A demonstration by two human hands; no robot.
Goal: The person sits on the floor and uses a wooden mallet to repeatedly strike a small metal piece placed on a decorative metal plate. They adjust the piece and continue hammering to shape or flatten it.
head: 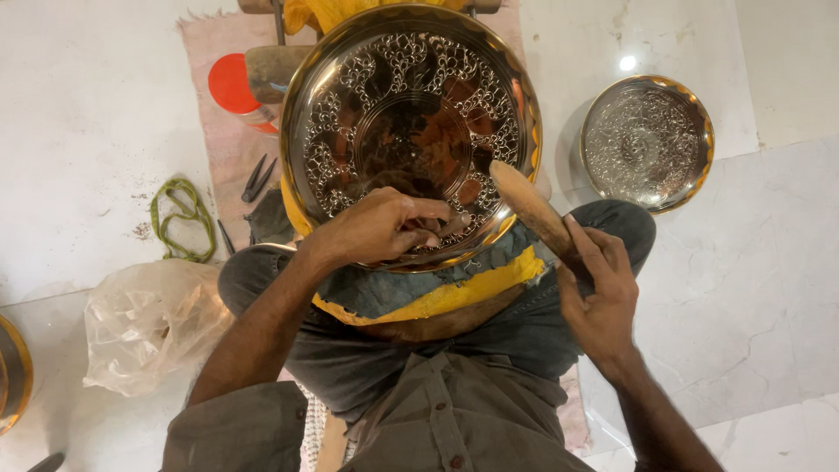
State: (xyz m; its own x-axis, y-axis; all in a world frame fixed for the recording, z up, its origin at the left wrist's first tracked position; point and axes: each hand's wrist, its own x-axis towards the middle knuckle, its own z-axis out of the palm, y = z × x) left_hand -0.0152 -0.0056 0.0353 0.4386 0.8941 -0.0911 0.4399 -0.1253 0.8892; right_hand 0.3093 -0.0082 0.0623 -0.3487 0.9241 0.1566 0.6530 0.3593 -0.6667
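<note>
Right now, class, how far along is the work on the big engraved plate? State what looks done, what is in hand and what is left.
Done: the large brass plate shows a full ring of engraved patterning. In hand: the left hand presses at its lower rim; the right hand holds a wooden mallet. Left: cannot tell. A second engraved plate lies aside on the floor.

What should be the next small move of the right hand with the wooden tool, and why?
Probably a short stroke of the wooden mallet down toward the left hand. The right hand holds it raised over the engraved plate, while the left-hand fingers pinch something small, hard to make out, against the lower rim.
</note>
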